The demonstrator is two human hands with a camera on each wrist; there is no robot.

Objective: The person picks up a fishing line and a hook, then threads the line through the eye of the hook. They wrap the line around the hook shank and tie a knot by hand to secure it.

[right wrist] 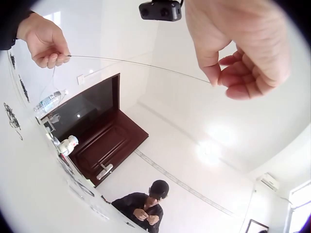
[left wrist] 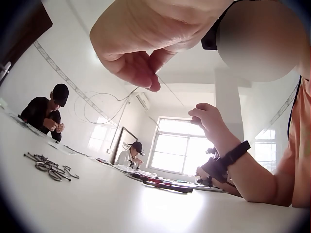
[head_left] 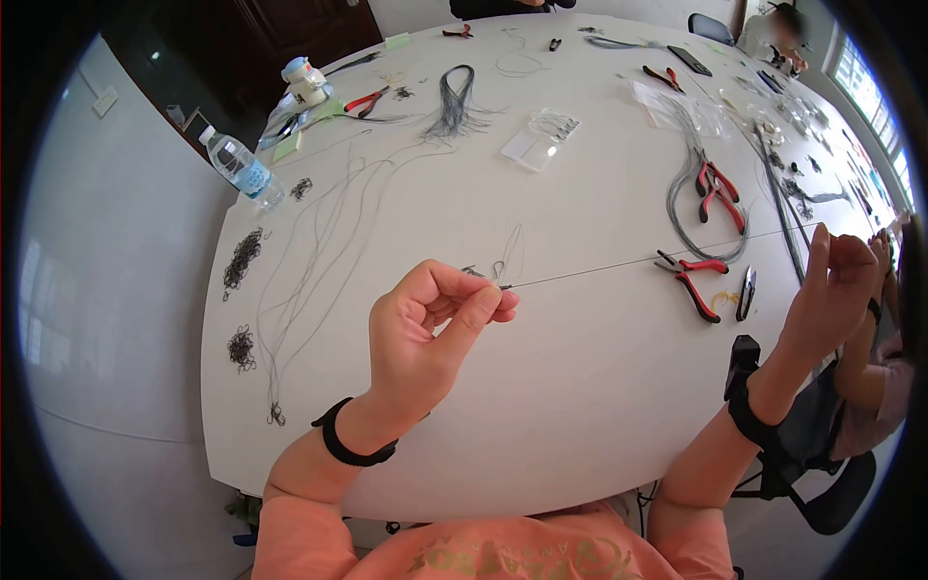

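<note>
Between thumb and forefinger my left hand point(head_left: 425, 333) pinches a small dark fish hook point(head_left: 500, 270), its bend showing above the fingertips. A thin fishing line point(head_left: 599, 268) runs taut from there to my right hand point(head_left: 827, 295), raised at the right. In the right wrist view, thumb and fingertips of that hand pinch the line's far end. Loose line loops point(left wrist: 104, 108) hang from the left fingertips in the left wrist view. On the table just behind the left hand lies a small group of hooks point(left wrist: 52, 167). The knot area is mostly covered by the fingers.
Piles of hooks point(head_left: 244, 263) and long line strands point(head_left: 319, 261) lie at the left. Red-handled pliers point(head_left: 698, 280) and small snips point(head_left: 746, 293) lie under the taut line at the right. A clear box point(head_left: 541, 138) and water bottle point(head_left: 242, 169) stand farther back. Other people sit around the table.
</note>
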